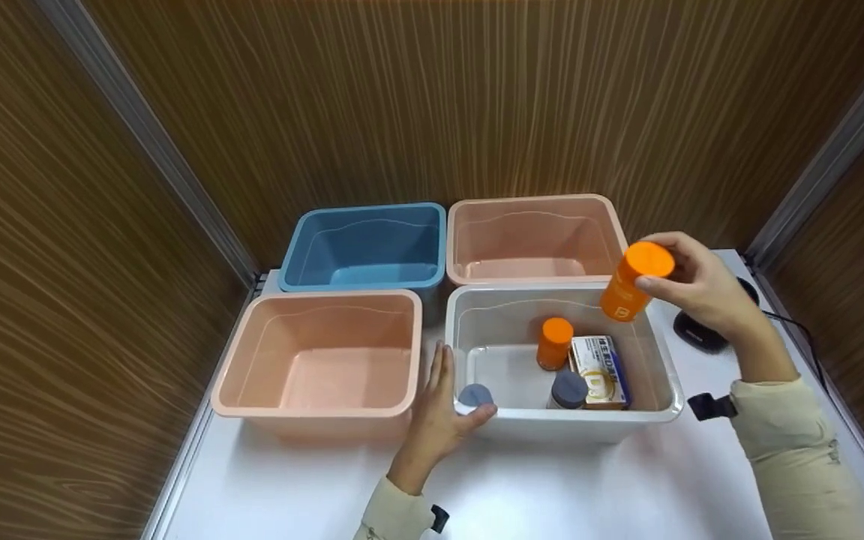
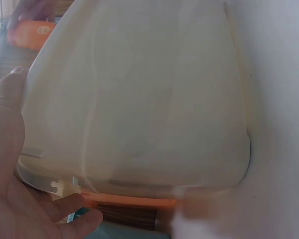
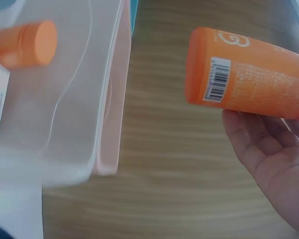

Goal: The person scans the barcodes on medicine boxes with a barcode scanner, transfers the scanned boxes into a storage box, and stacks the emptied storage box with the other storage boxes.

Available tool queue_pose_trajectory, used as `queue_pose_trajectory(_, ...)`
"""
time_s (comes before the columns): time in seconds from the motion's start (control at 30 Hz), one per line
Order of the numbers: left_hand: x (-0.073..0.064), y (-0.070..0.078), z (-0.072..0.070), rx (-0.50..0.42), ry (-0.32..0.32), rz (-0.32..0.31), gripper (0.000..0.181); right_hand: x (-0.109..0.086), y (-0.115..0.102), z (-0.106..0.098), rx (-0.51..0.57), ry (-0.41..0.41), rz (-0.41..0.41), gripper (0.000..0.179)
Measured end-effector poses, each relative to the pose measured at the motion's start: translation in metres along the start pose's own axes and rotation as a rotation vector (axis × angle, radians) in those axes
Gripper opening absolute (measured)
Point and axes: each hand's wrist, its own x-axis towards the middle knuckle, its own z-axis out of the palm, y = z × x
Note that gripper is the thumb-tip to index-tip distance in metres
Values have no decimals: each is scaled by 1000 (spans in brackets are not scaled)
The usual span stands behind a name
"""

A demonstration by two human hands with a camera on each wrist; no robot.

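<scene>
My right hand (image 1: 706,289) grips an orange bottle (image 1: 623,295) by its cap end, tilted above the right side of a white bin (image 1: 582,415). In the right wrist view, the bottle (image 3: 259,74) shows a barcode and white print. My left hand (image 1: 436,416) rests at the bin's near left corner, thumb over the front rim and fingers stretched along the left side. Inside the bin stand another orange bottle (image 1: 555,345), a dark grey-lidded jar (image 1: 568,391) and a second grey lid (image 1: 475,395). A white and blue box (image 1: 598,371) lies beside them.
A pink bin (image 1: 317,412) stands to the left. Behind are a blue bin (image 1: 372,286) and another pink bin (image 1: 529,201), close against the white one. A black device (image 1: 700,332) with a cable lies at right. Wood-grain panels (image 1: 402,97) enclose the white table (image 1: 312,487).
</scene>
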Motion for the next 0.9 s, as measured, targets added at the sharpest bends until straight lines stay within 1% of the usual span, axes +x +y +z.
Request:
queue_pose_trajectory(0.07,1,-1,0,-6,-5,-7,122,-6,4,-8,-45,30,32,44)
queue_pose_trajectory(0.2,1,-1,1,-11,-11,-4,122,-17,15,-24,-129,83,139,48)
queue_pose_trajectory(0.27,1,-2,1,-12,-13,-4,122,-22,21,-31,-163,96,198,52)
queue_pose_trajectory(0.33,1,-1,1,-12,-14,-8,123,-26,28,-35,-193,95,238,56)
queue_pose_trajectory(0.53,-2,-1,0,-3,-10,-2,123,-33,51,-42,-277,102,337,69)
queue_pose_trajectory(0.67,-2,-1,1,-8,-3,4,122,-35,67,-44,-367,155,407,75)
queue_pose_trajectory(0.77,-1,-1,1,-10,-3,7,121,-36,77,-45,-438,200,483,82)
queue_pose_trajectory(0.9,-1,-1,1,-10,5,16,121,-39,88,-47,-506,221,590,94)
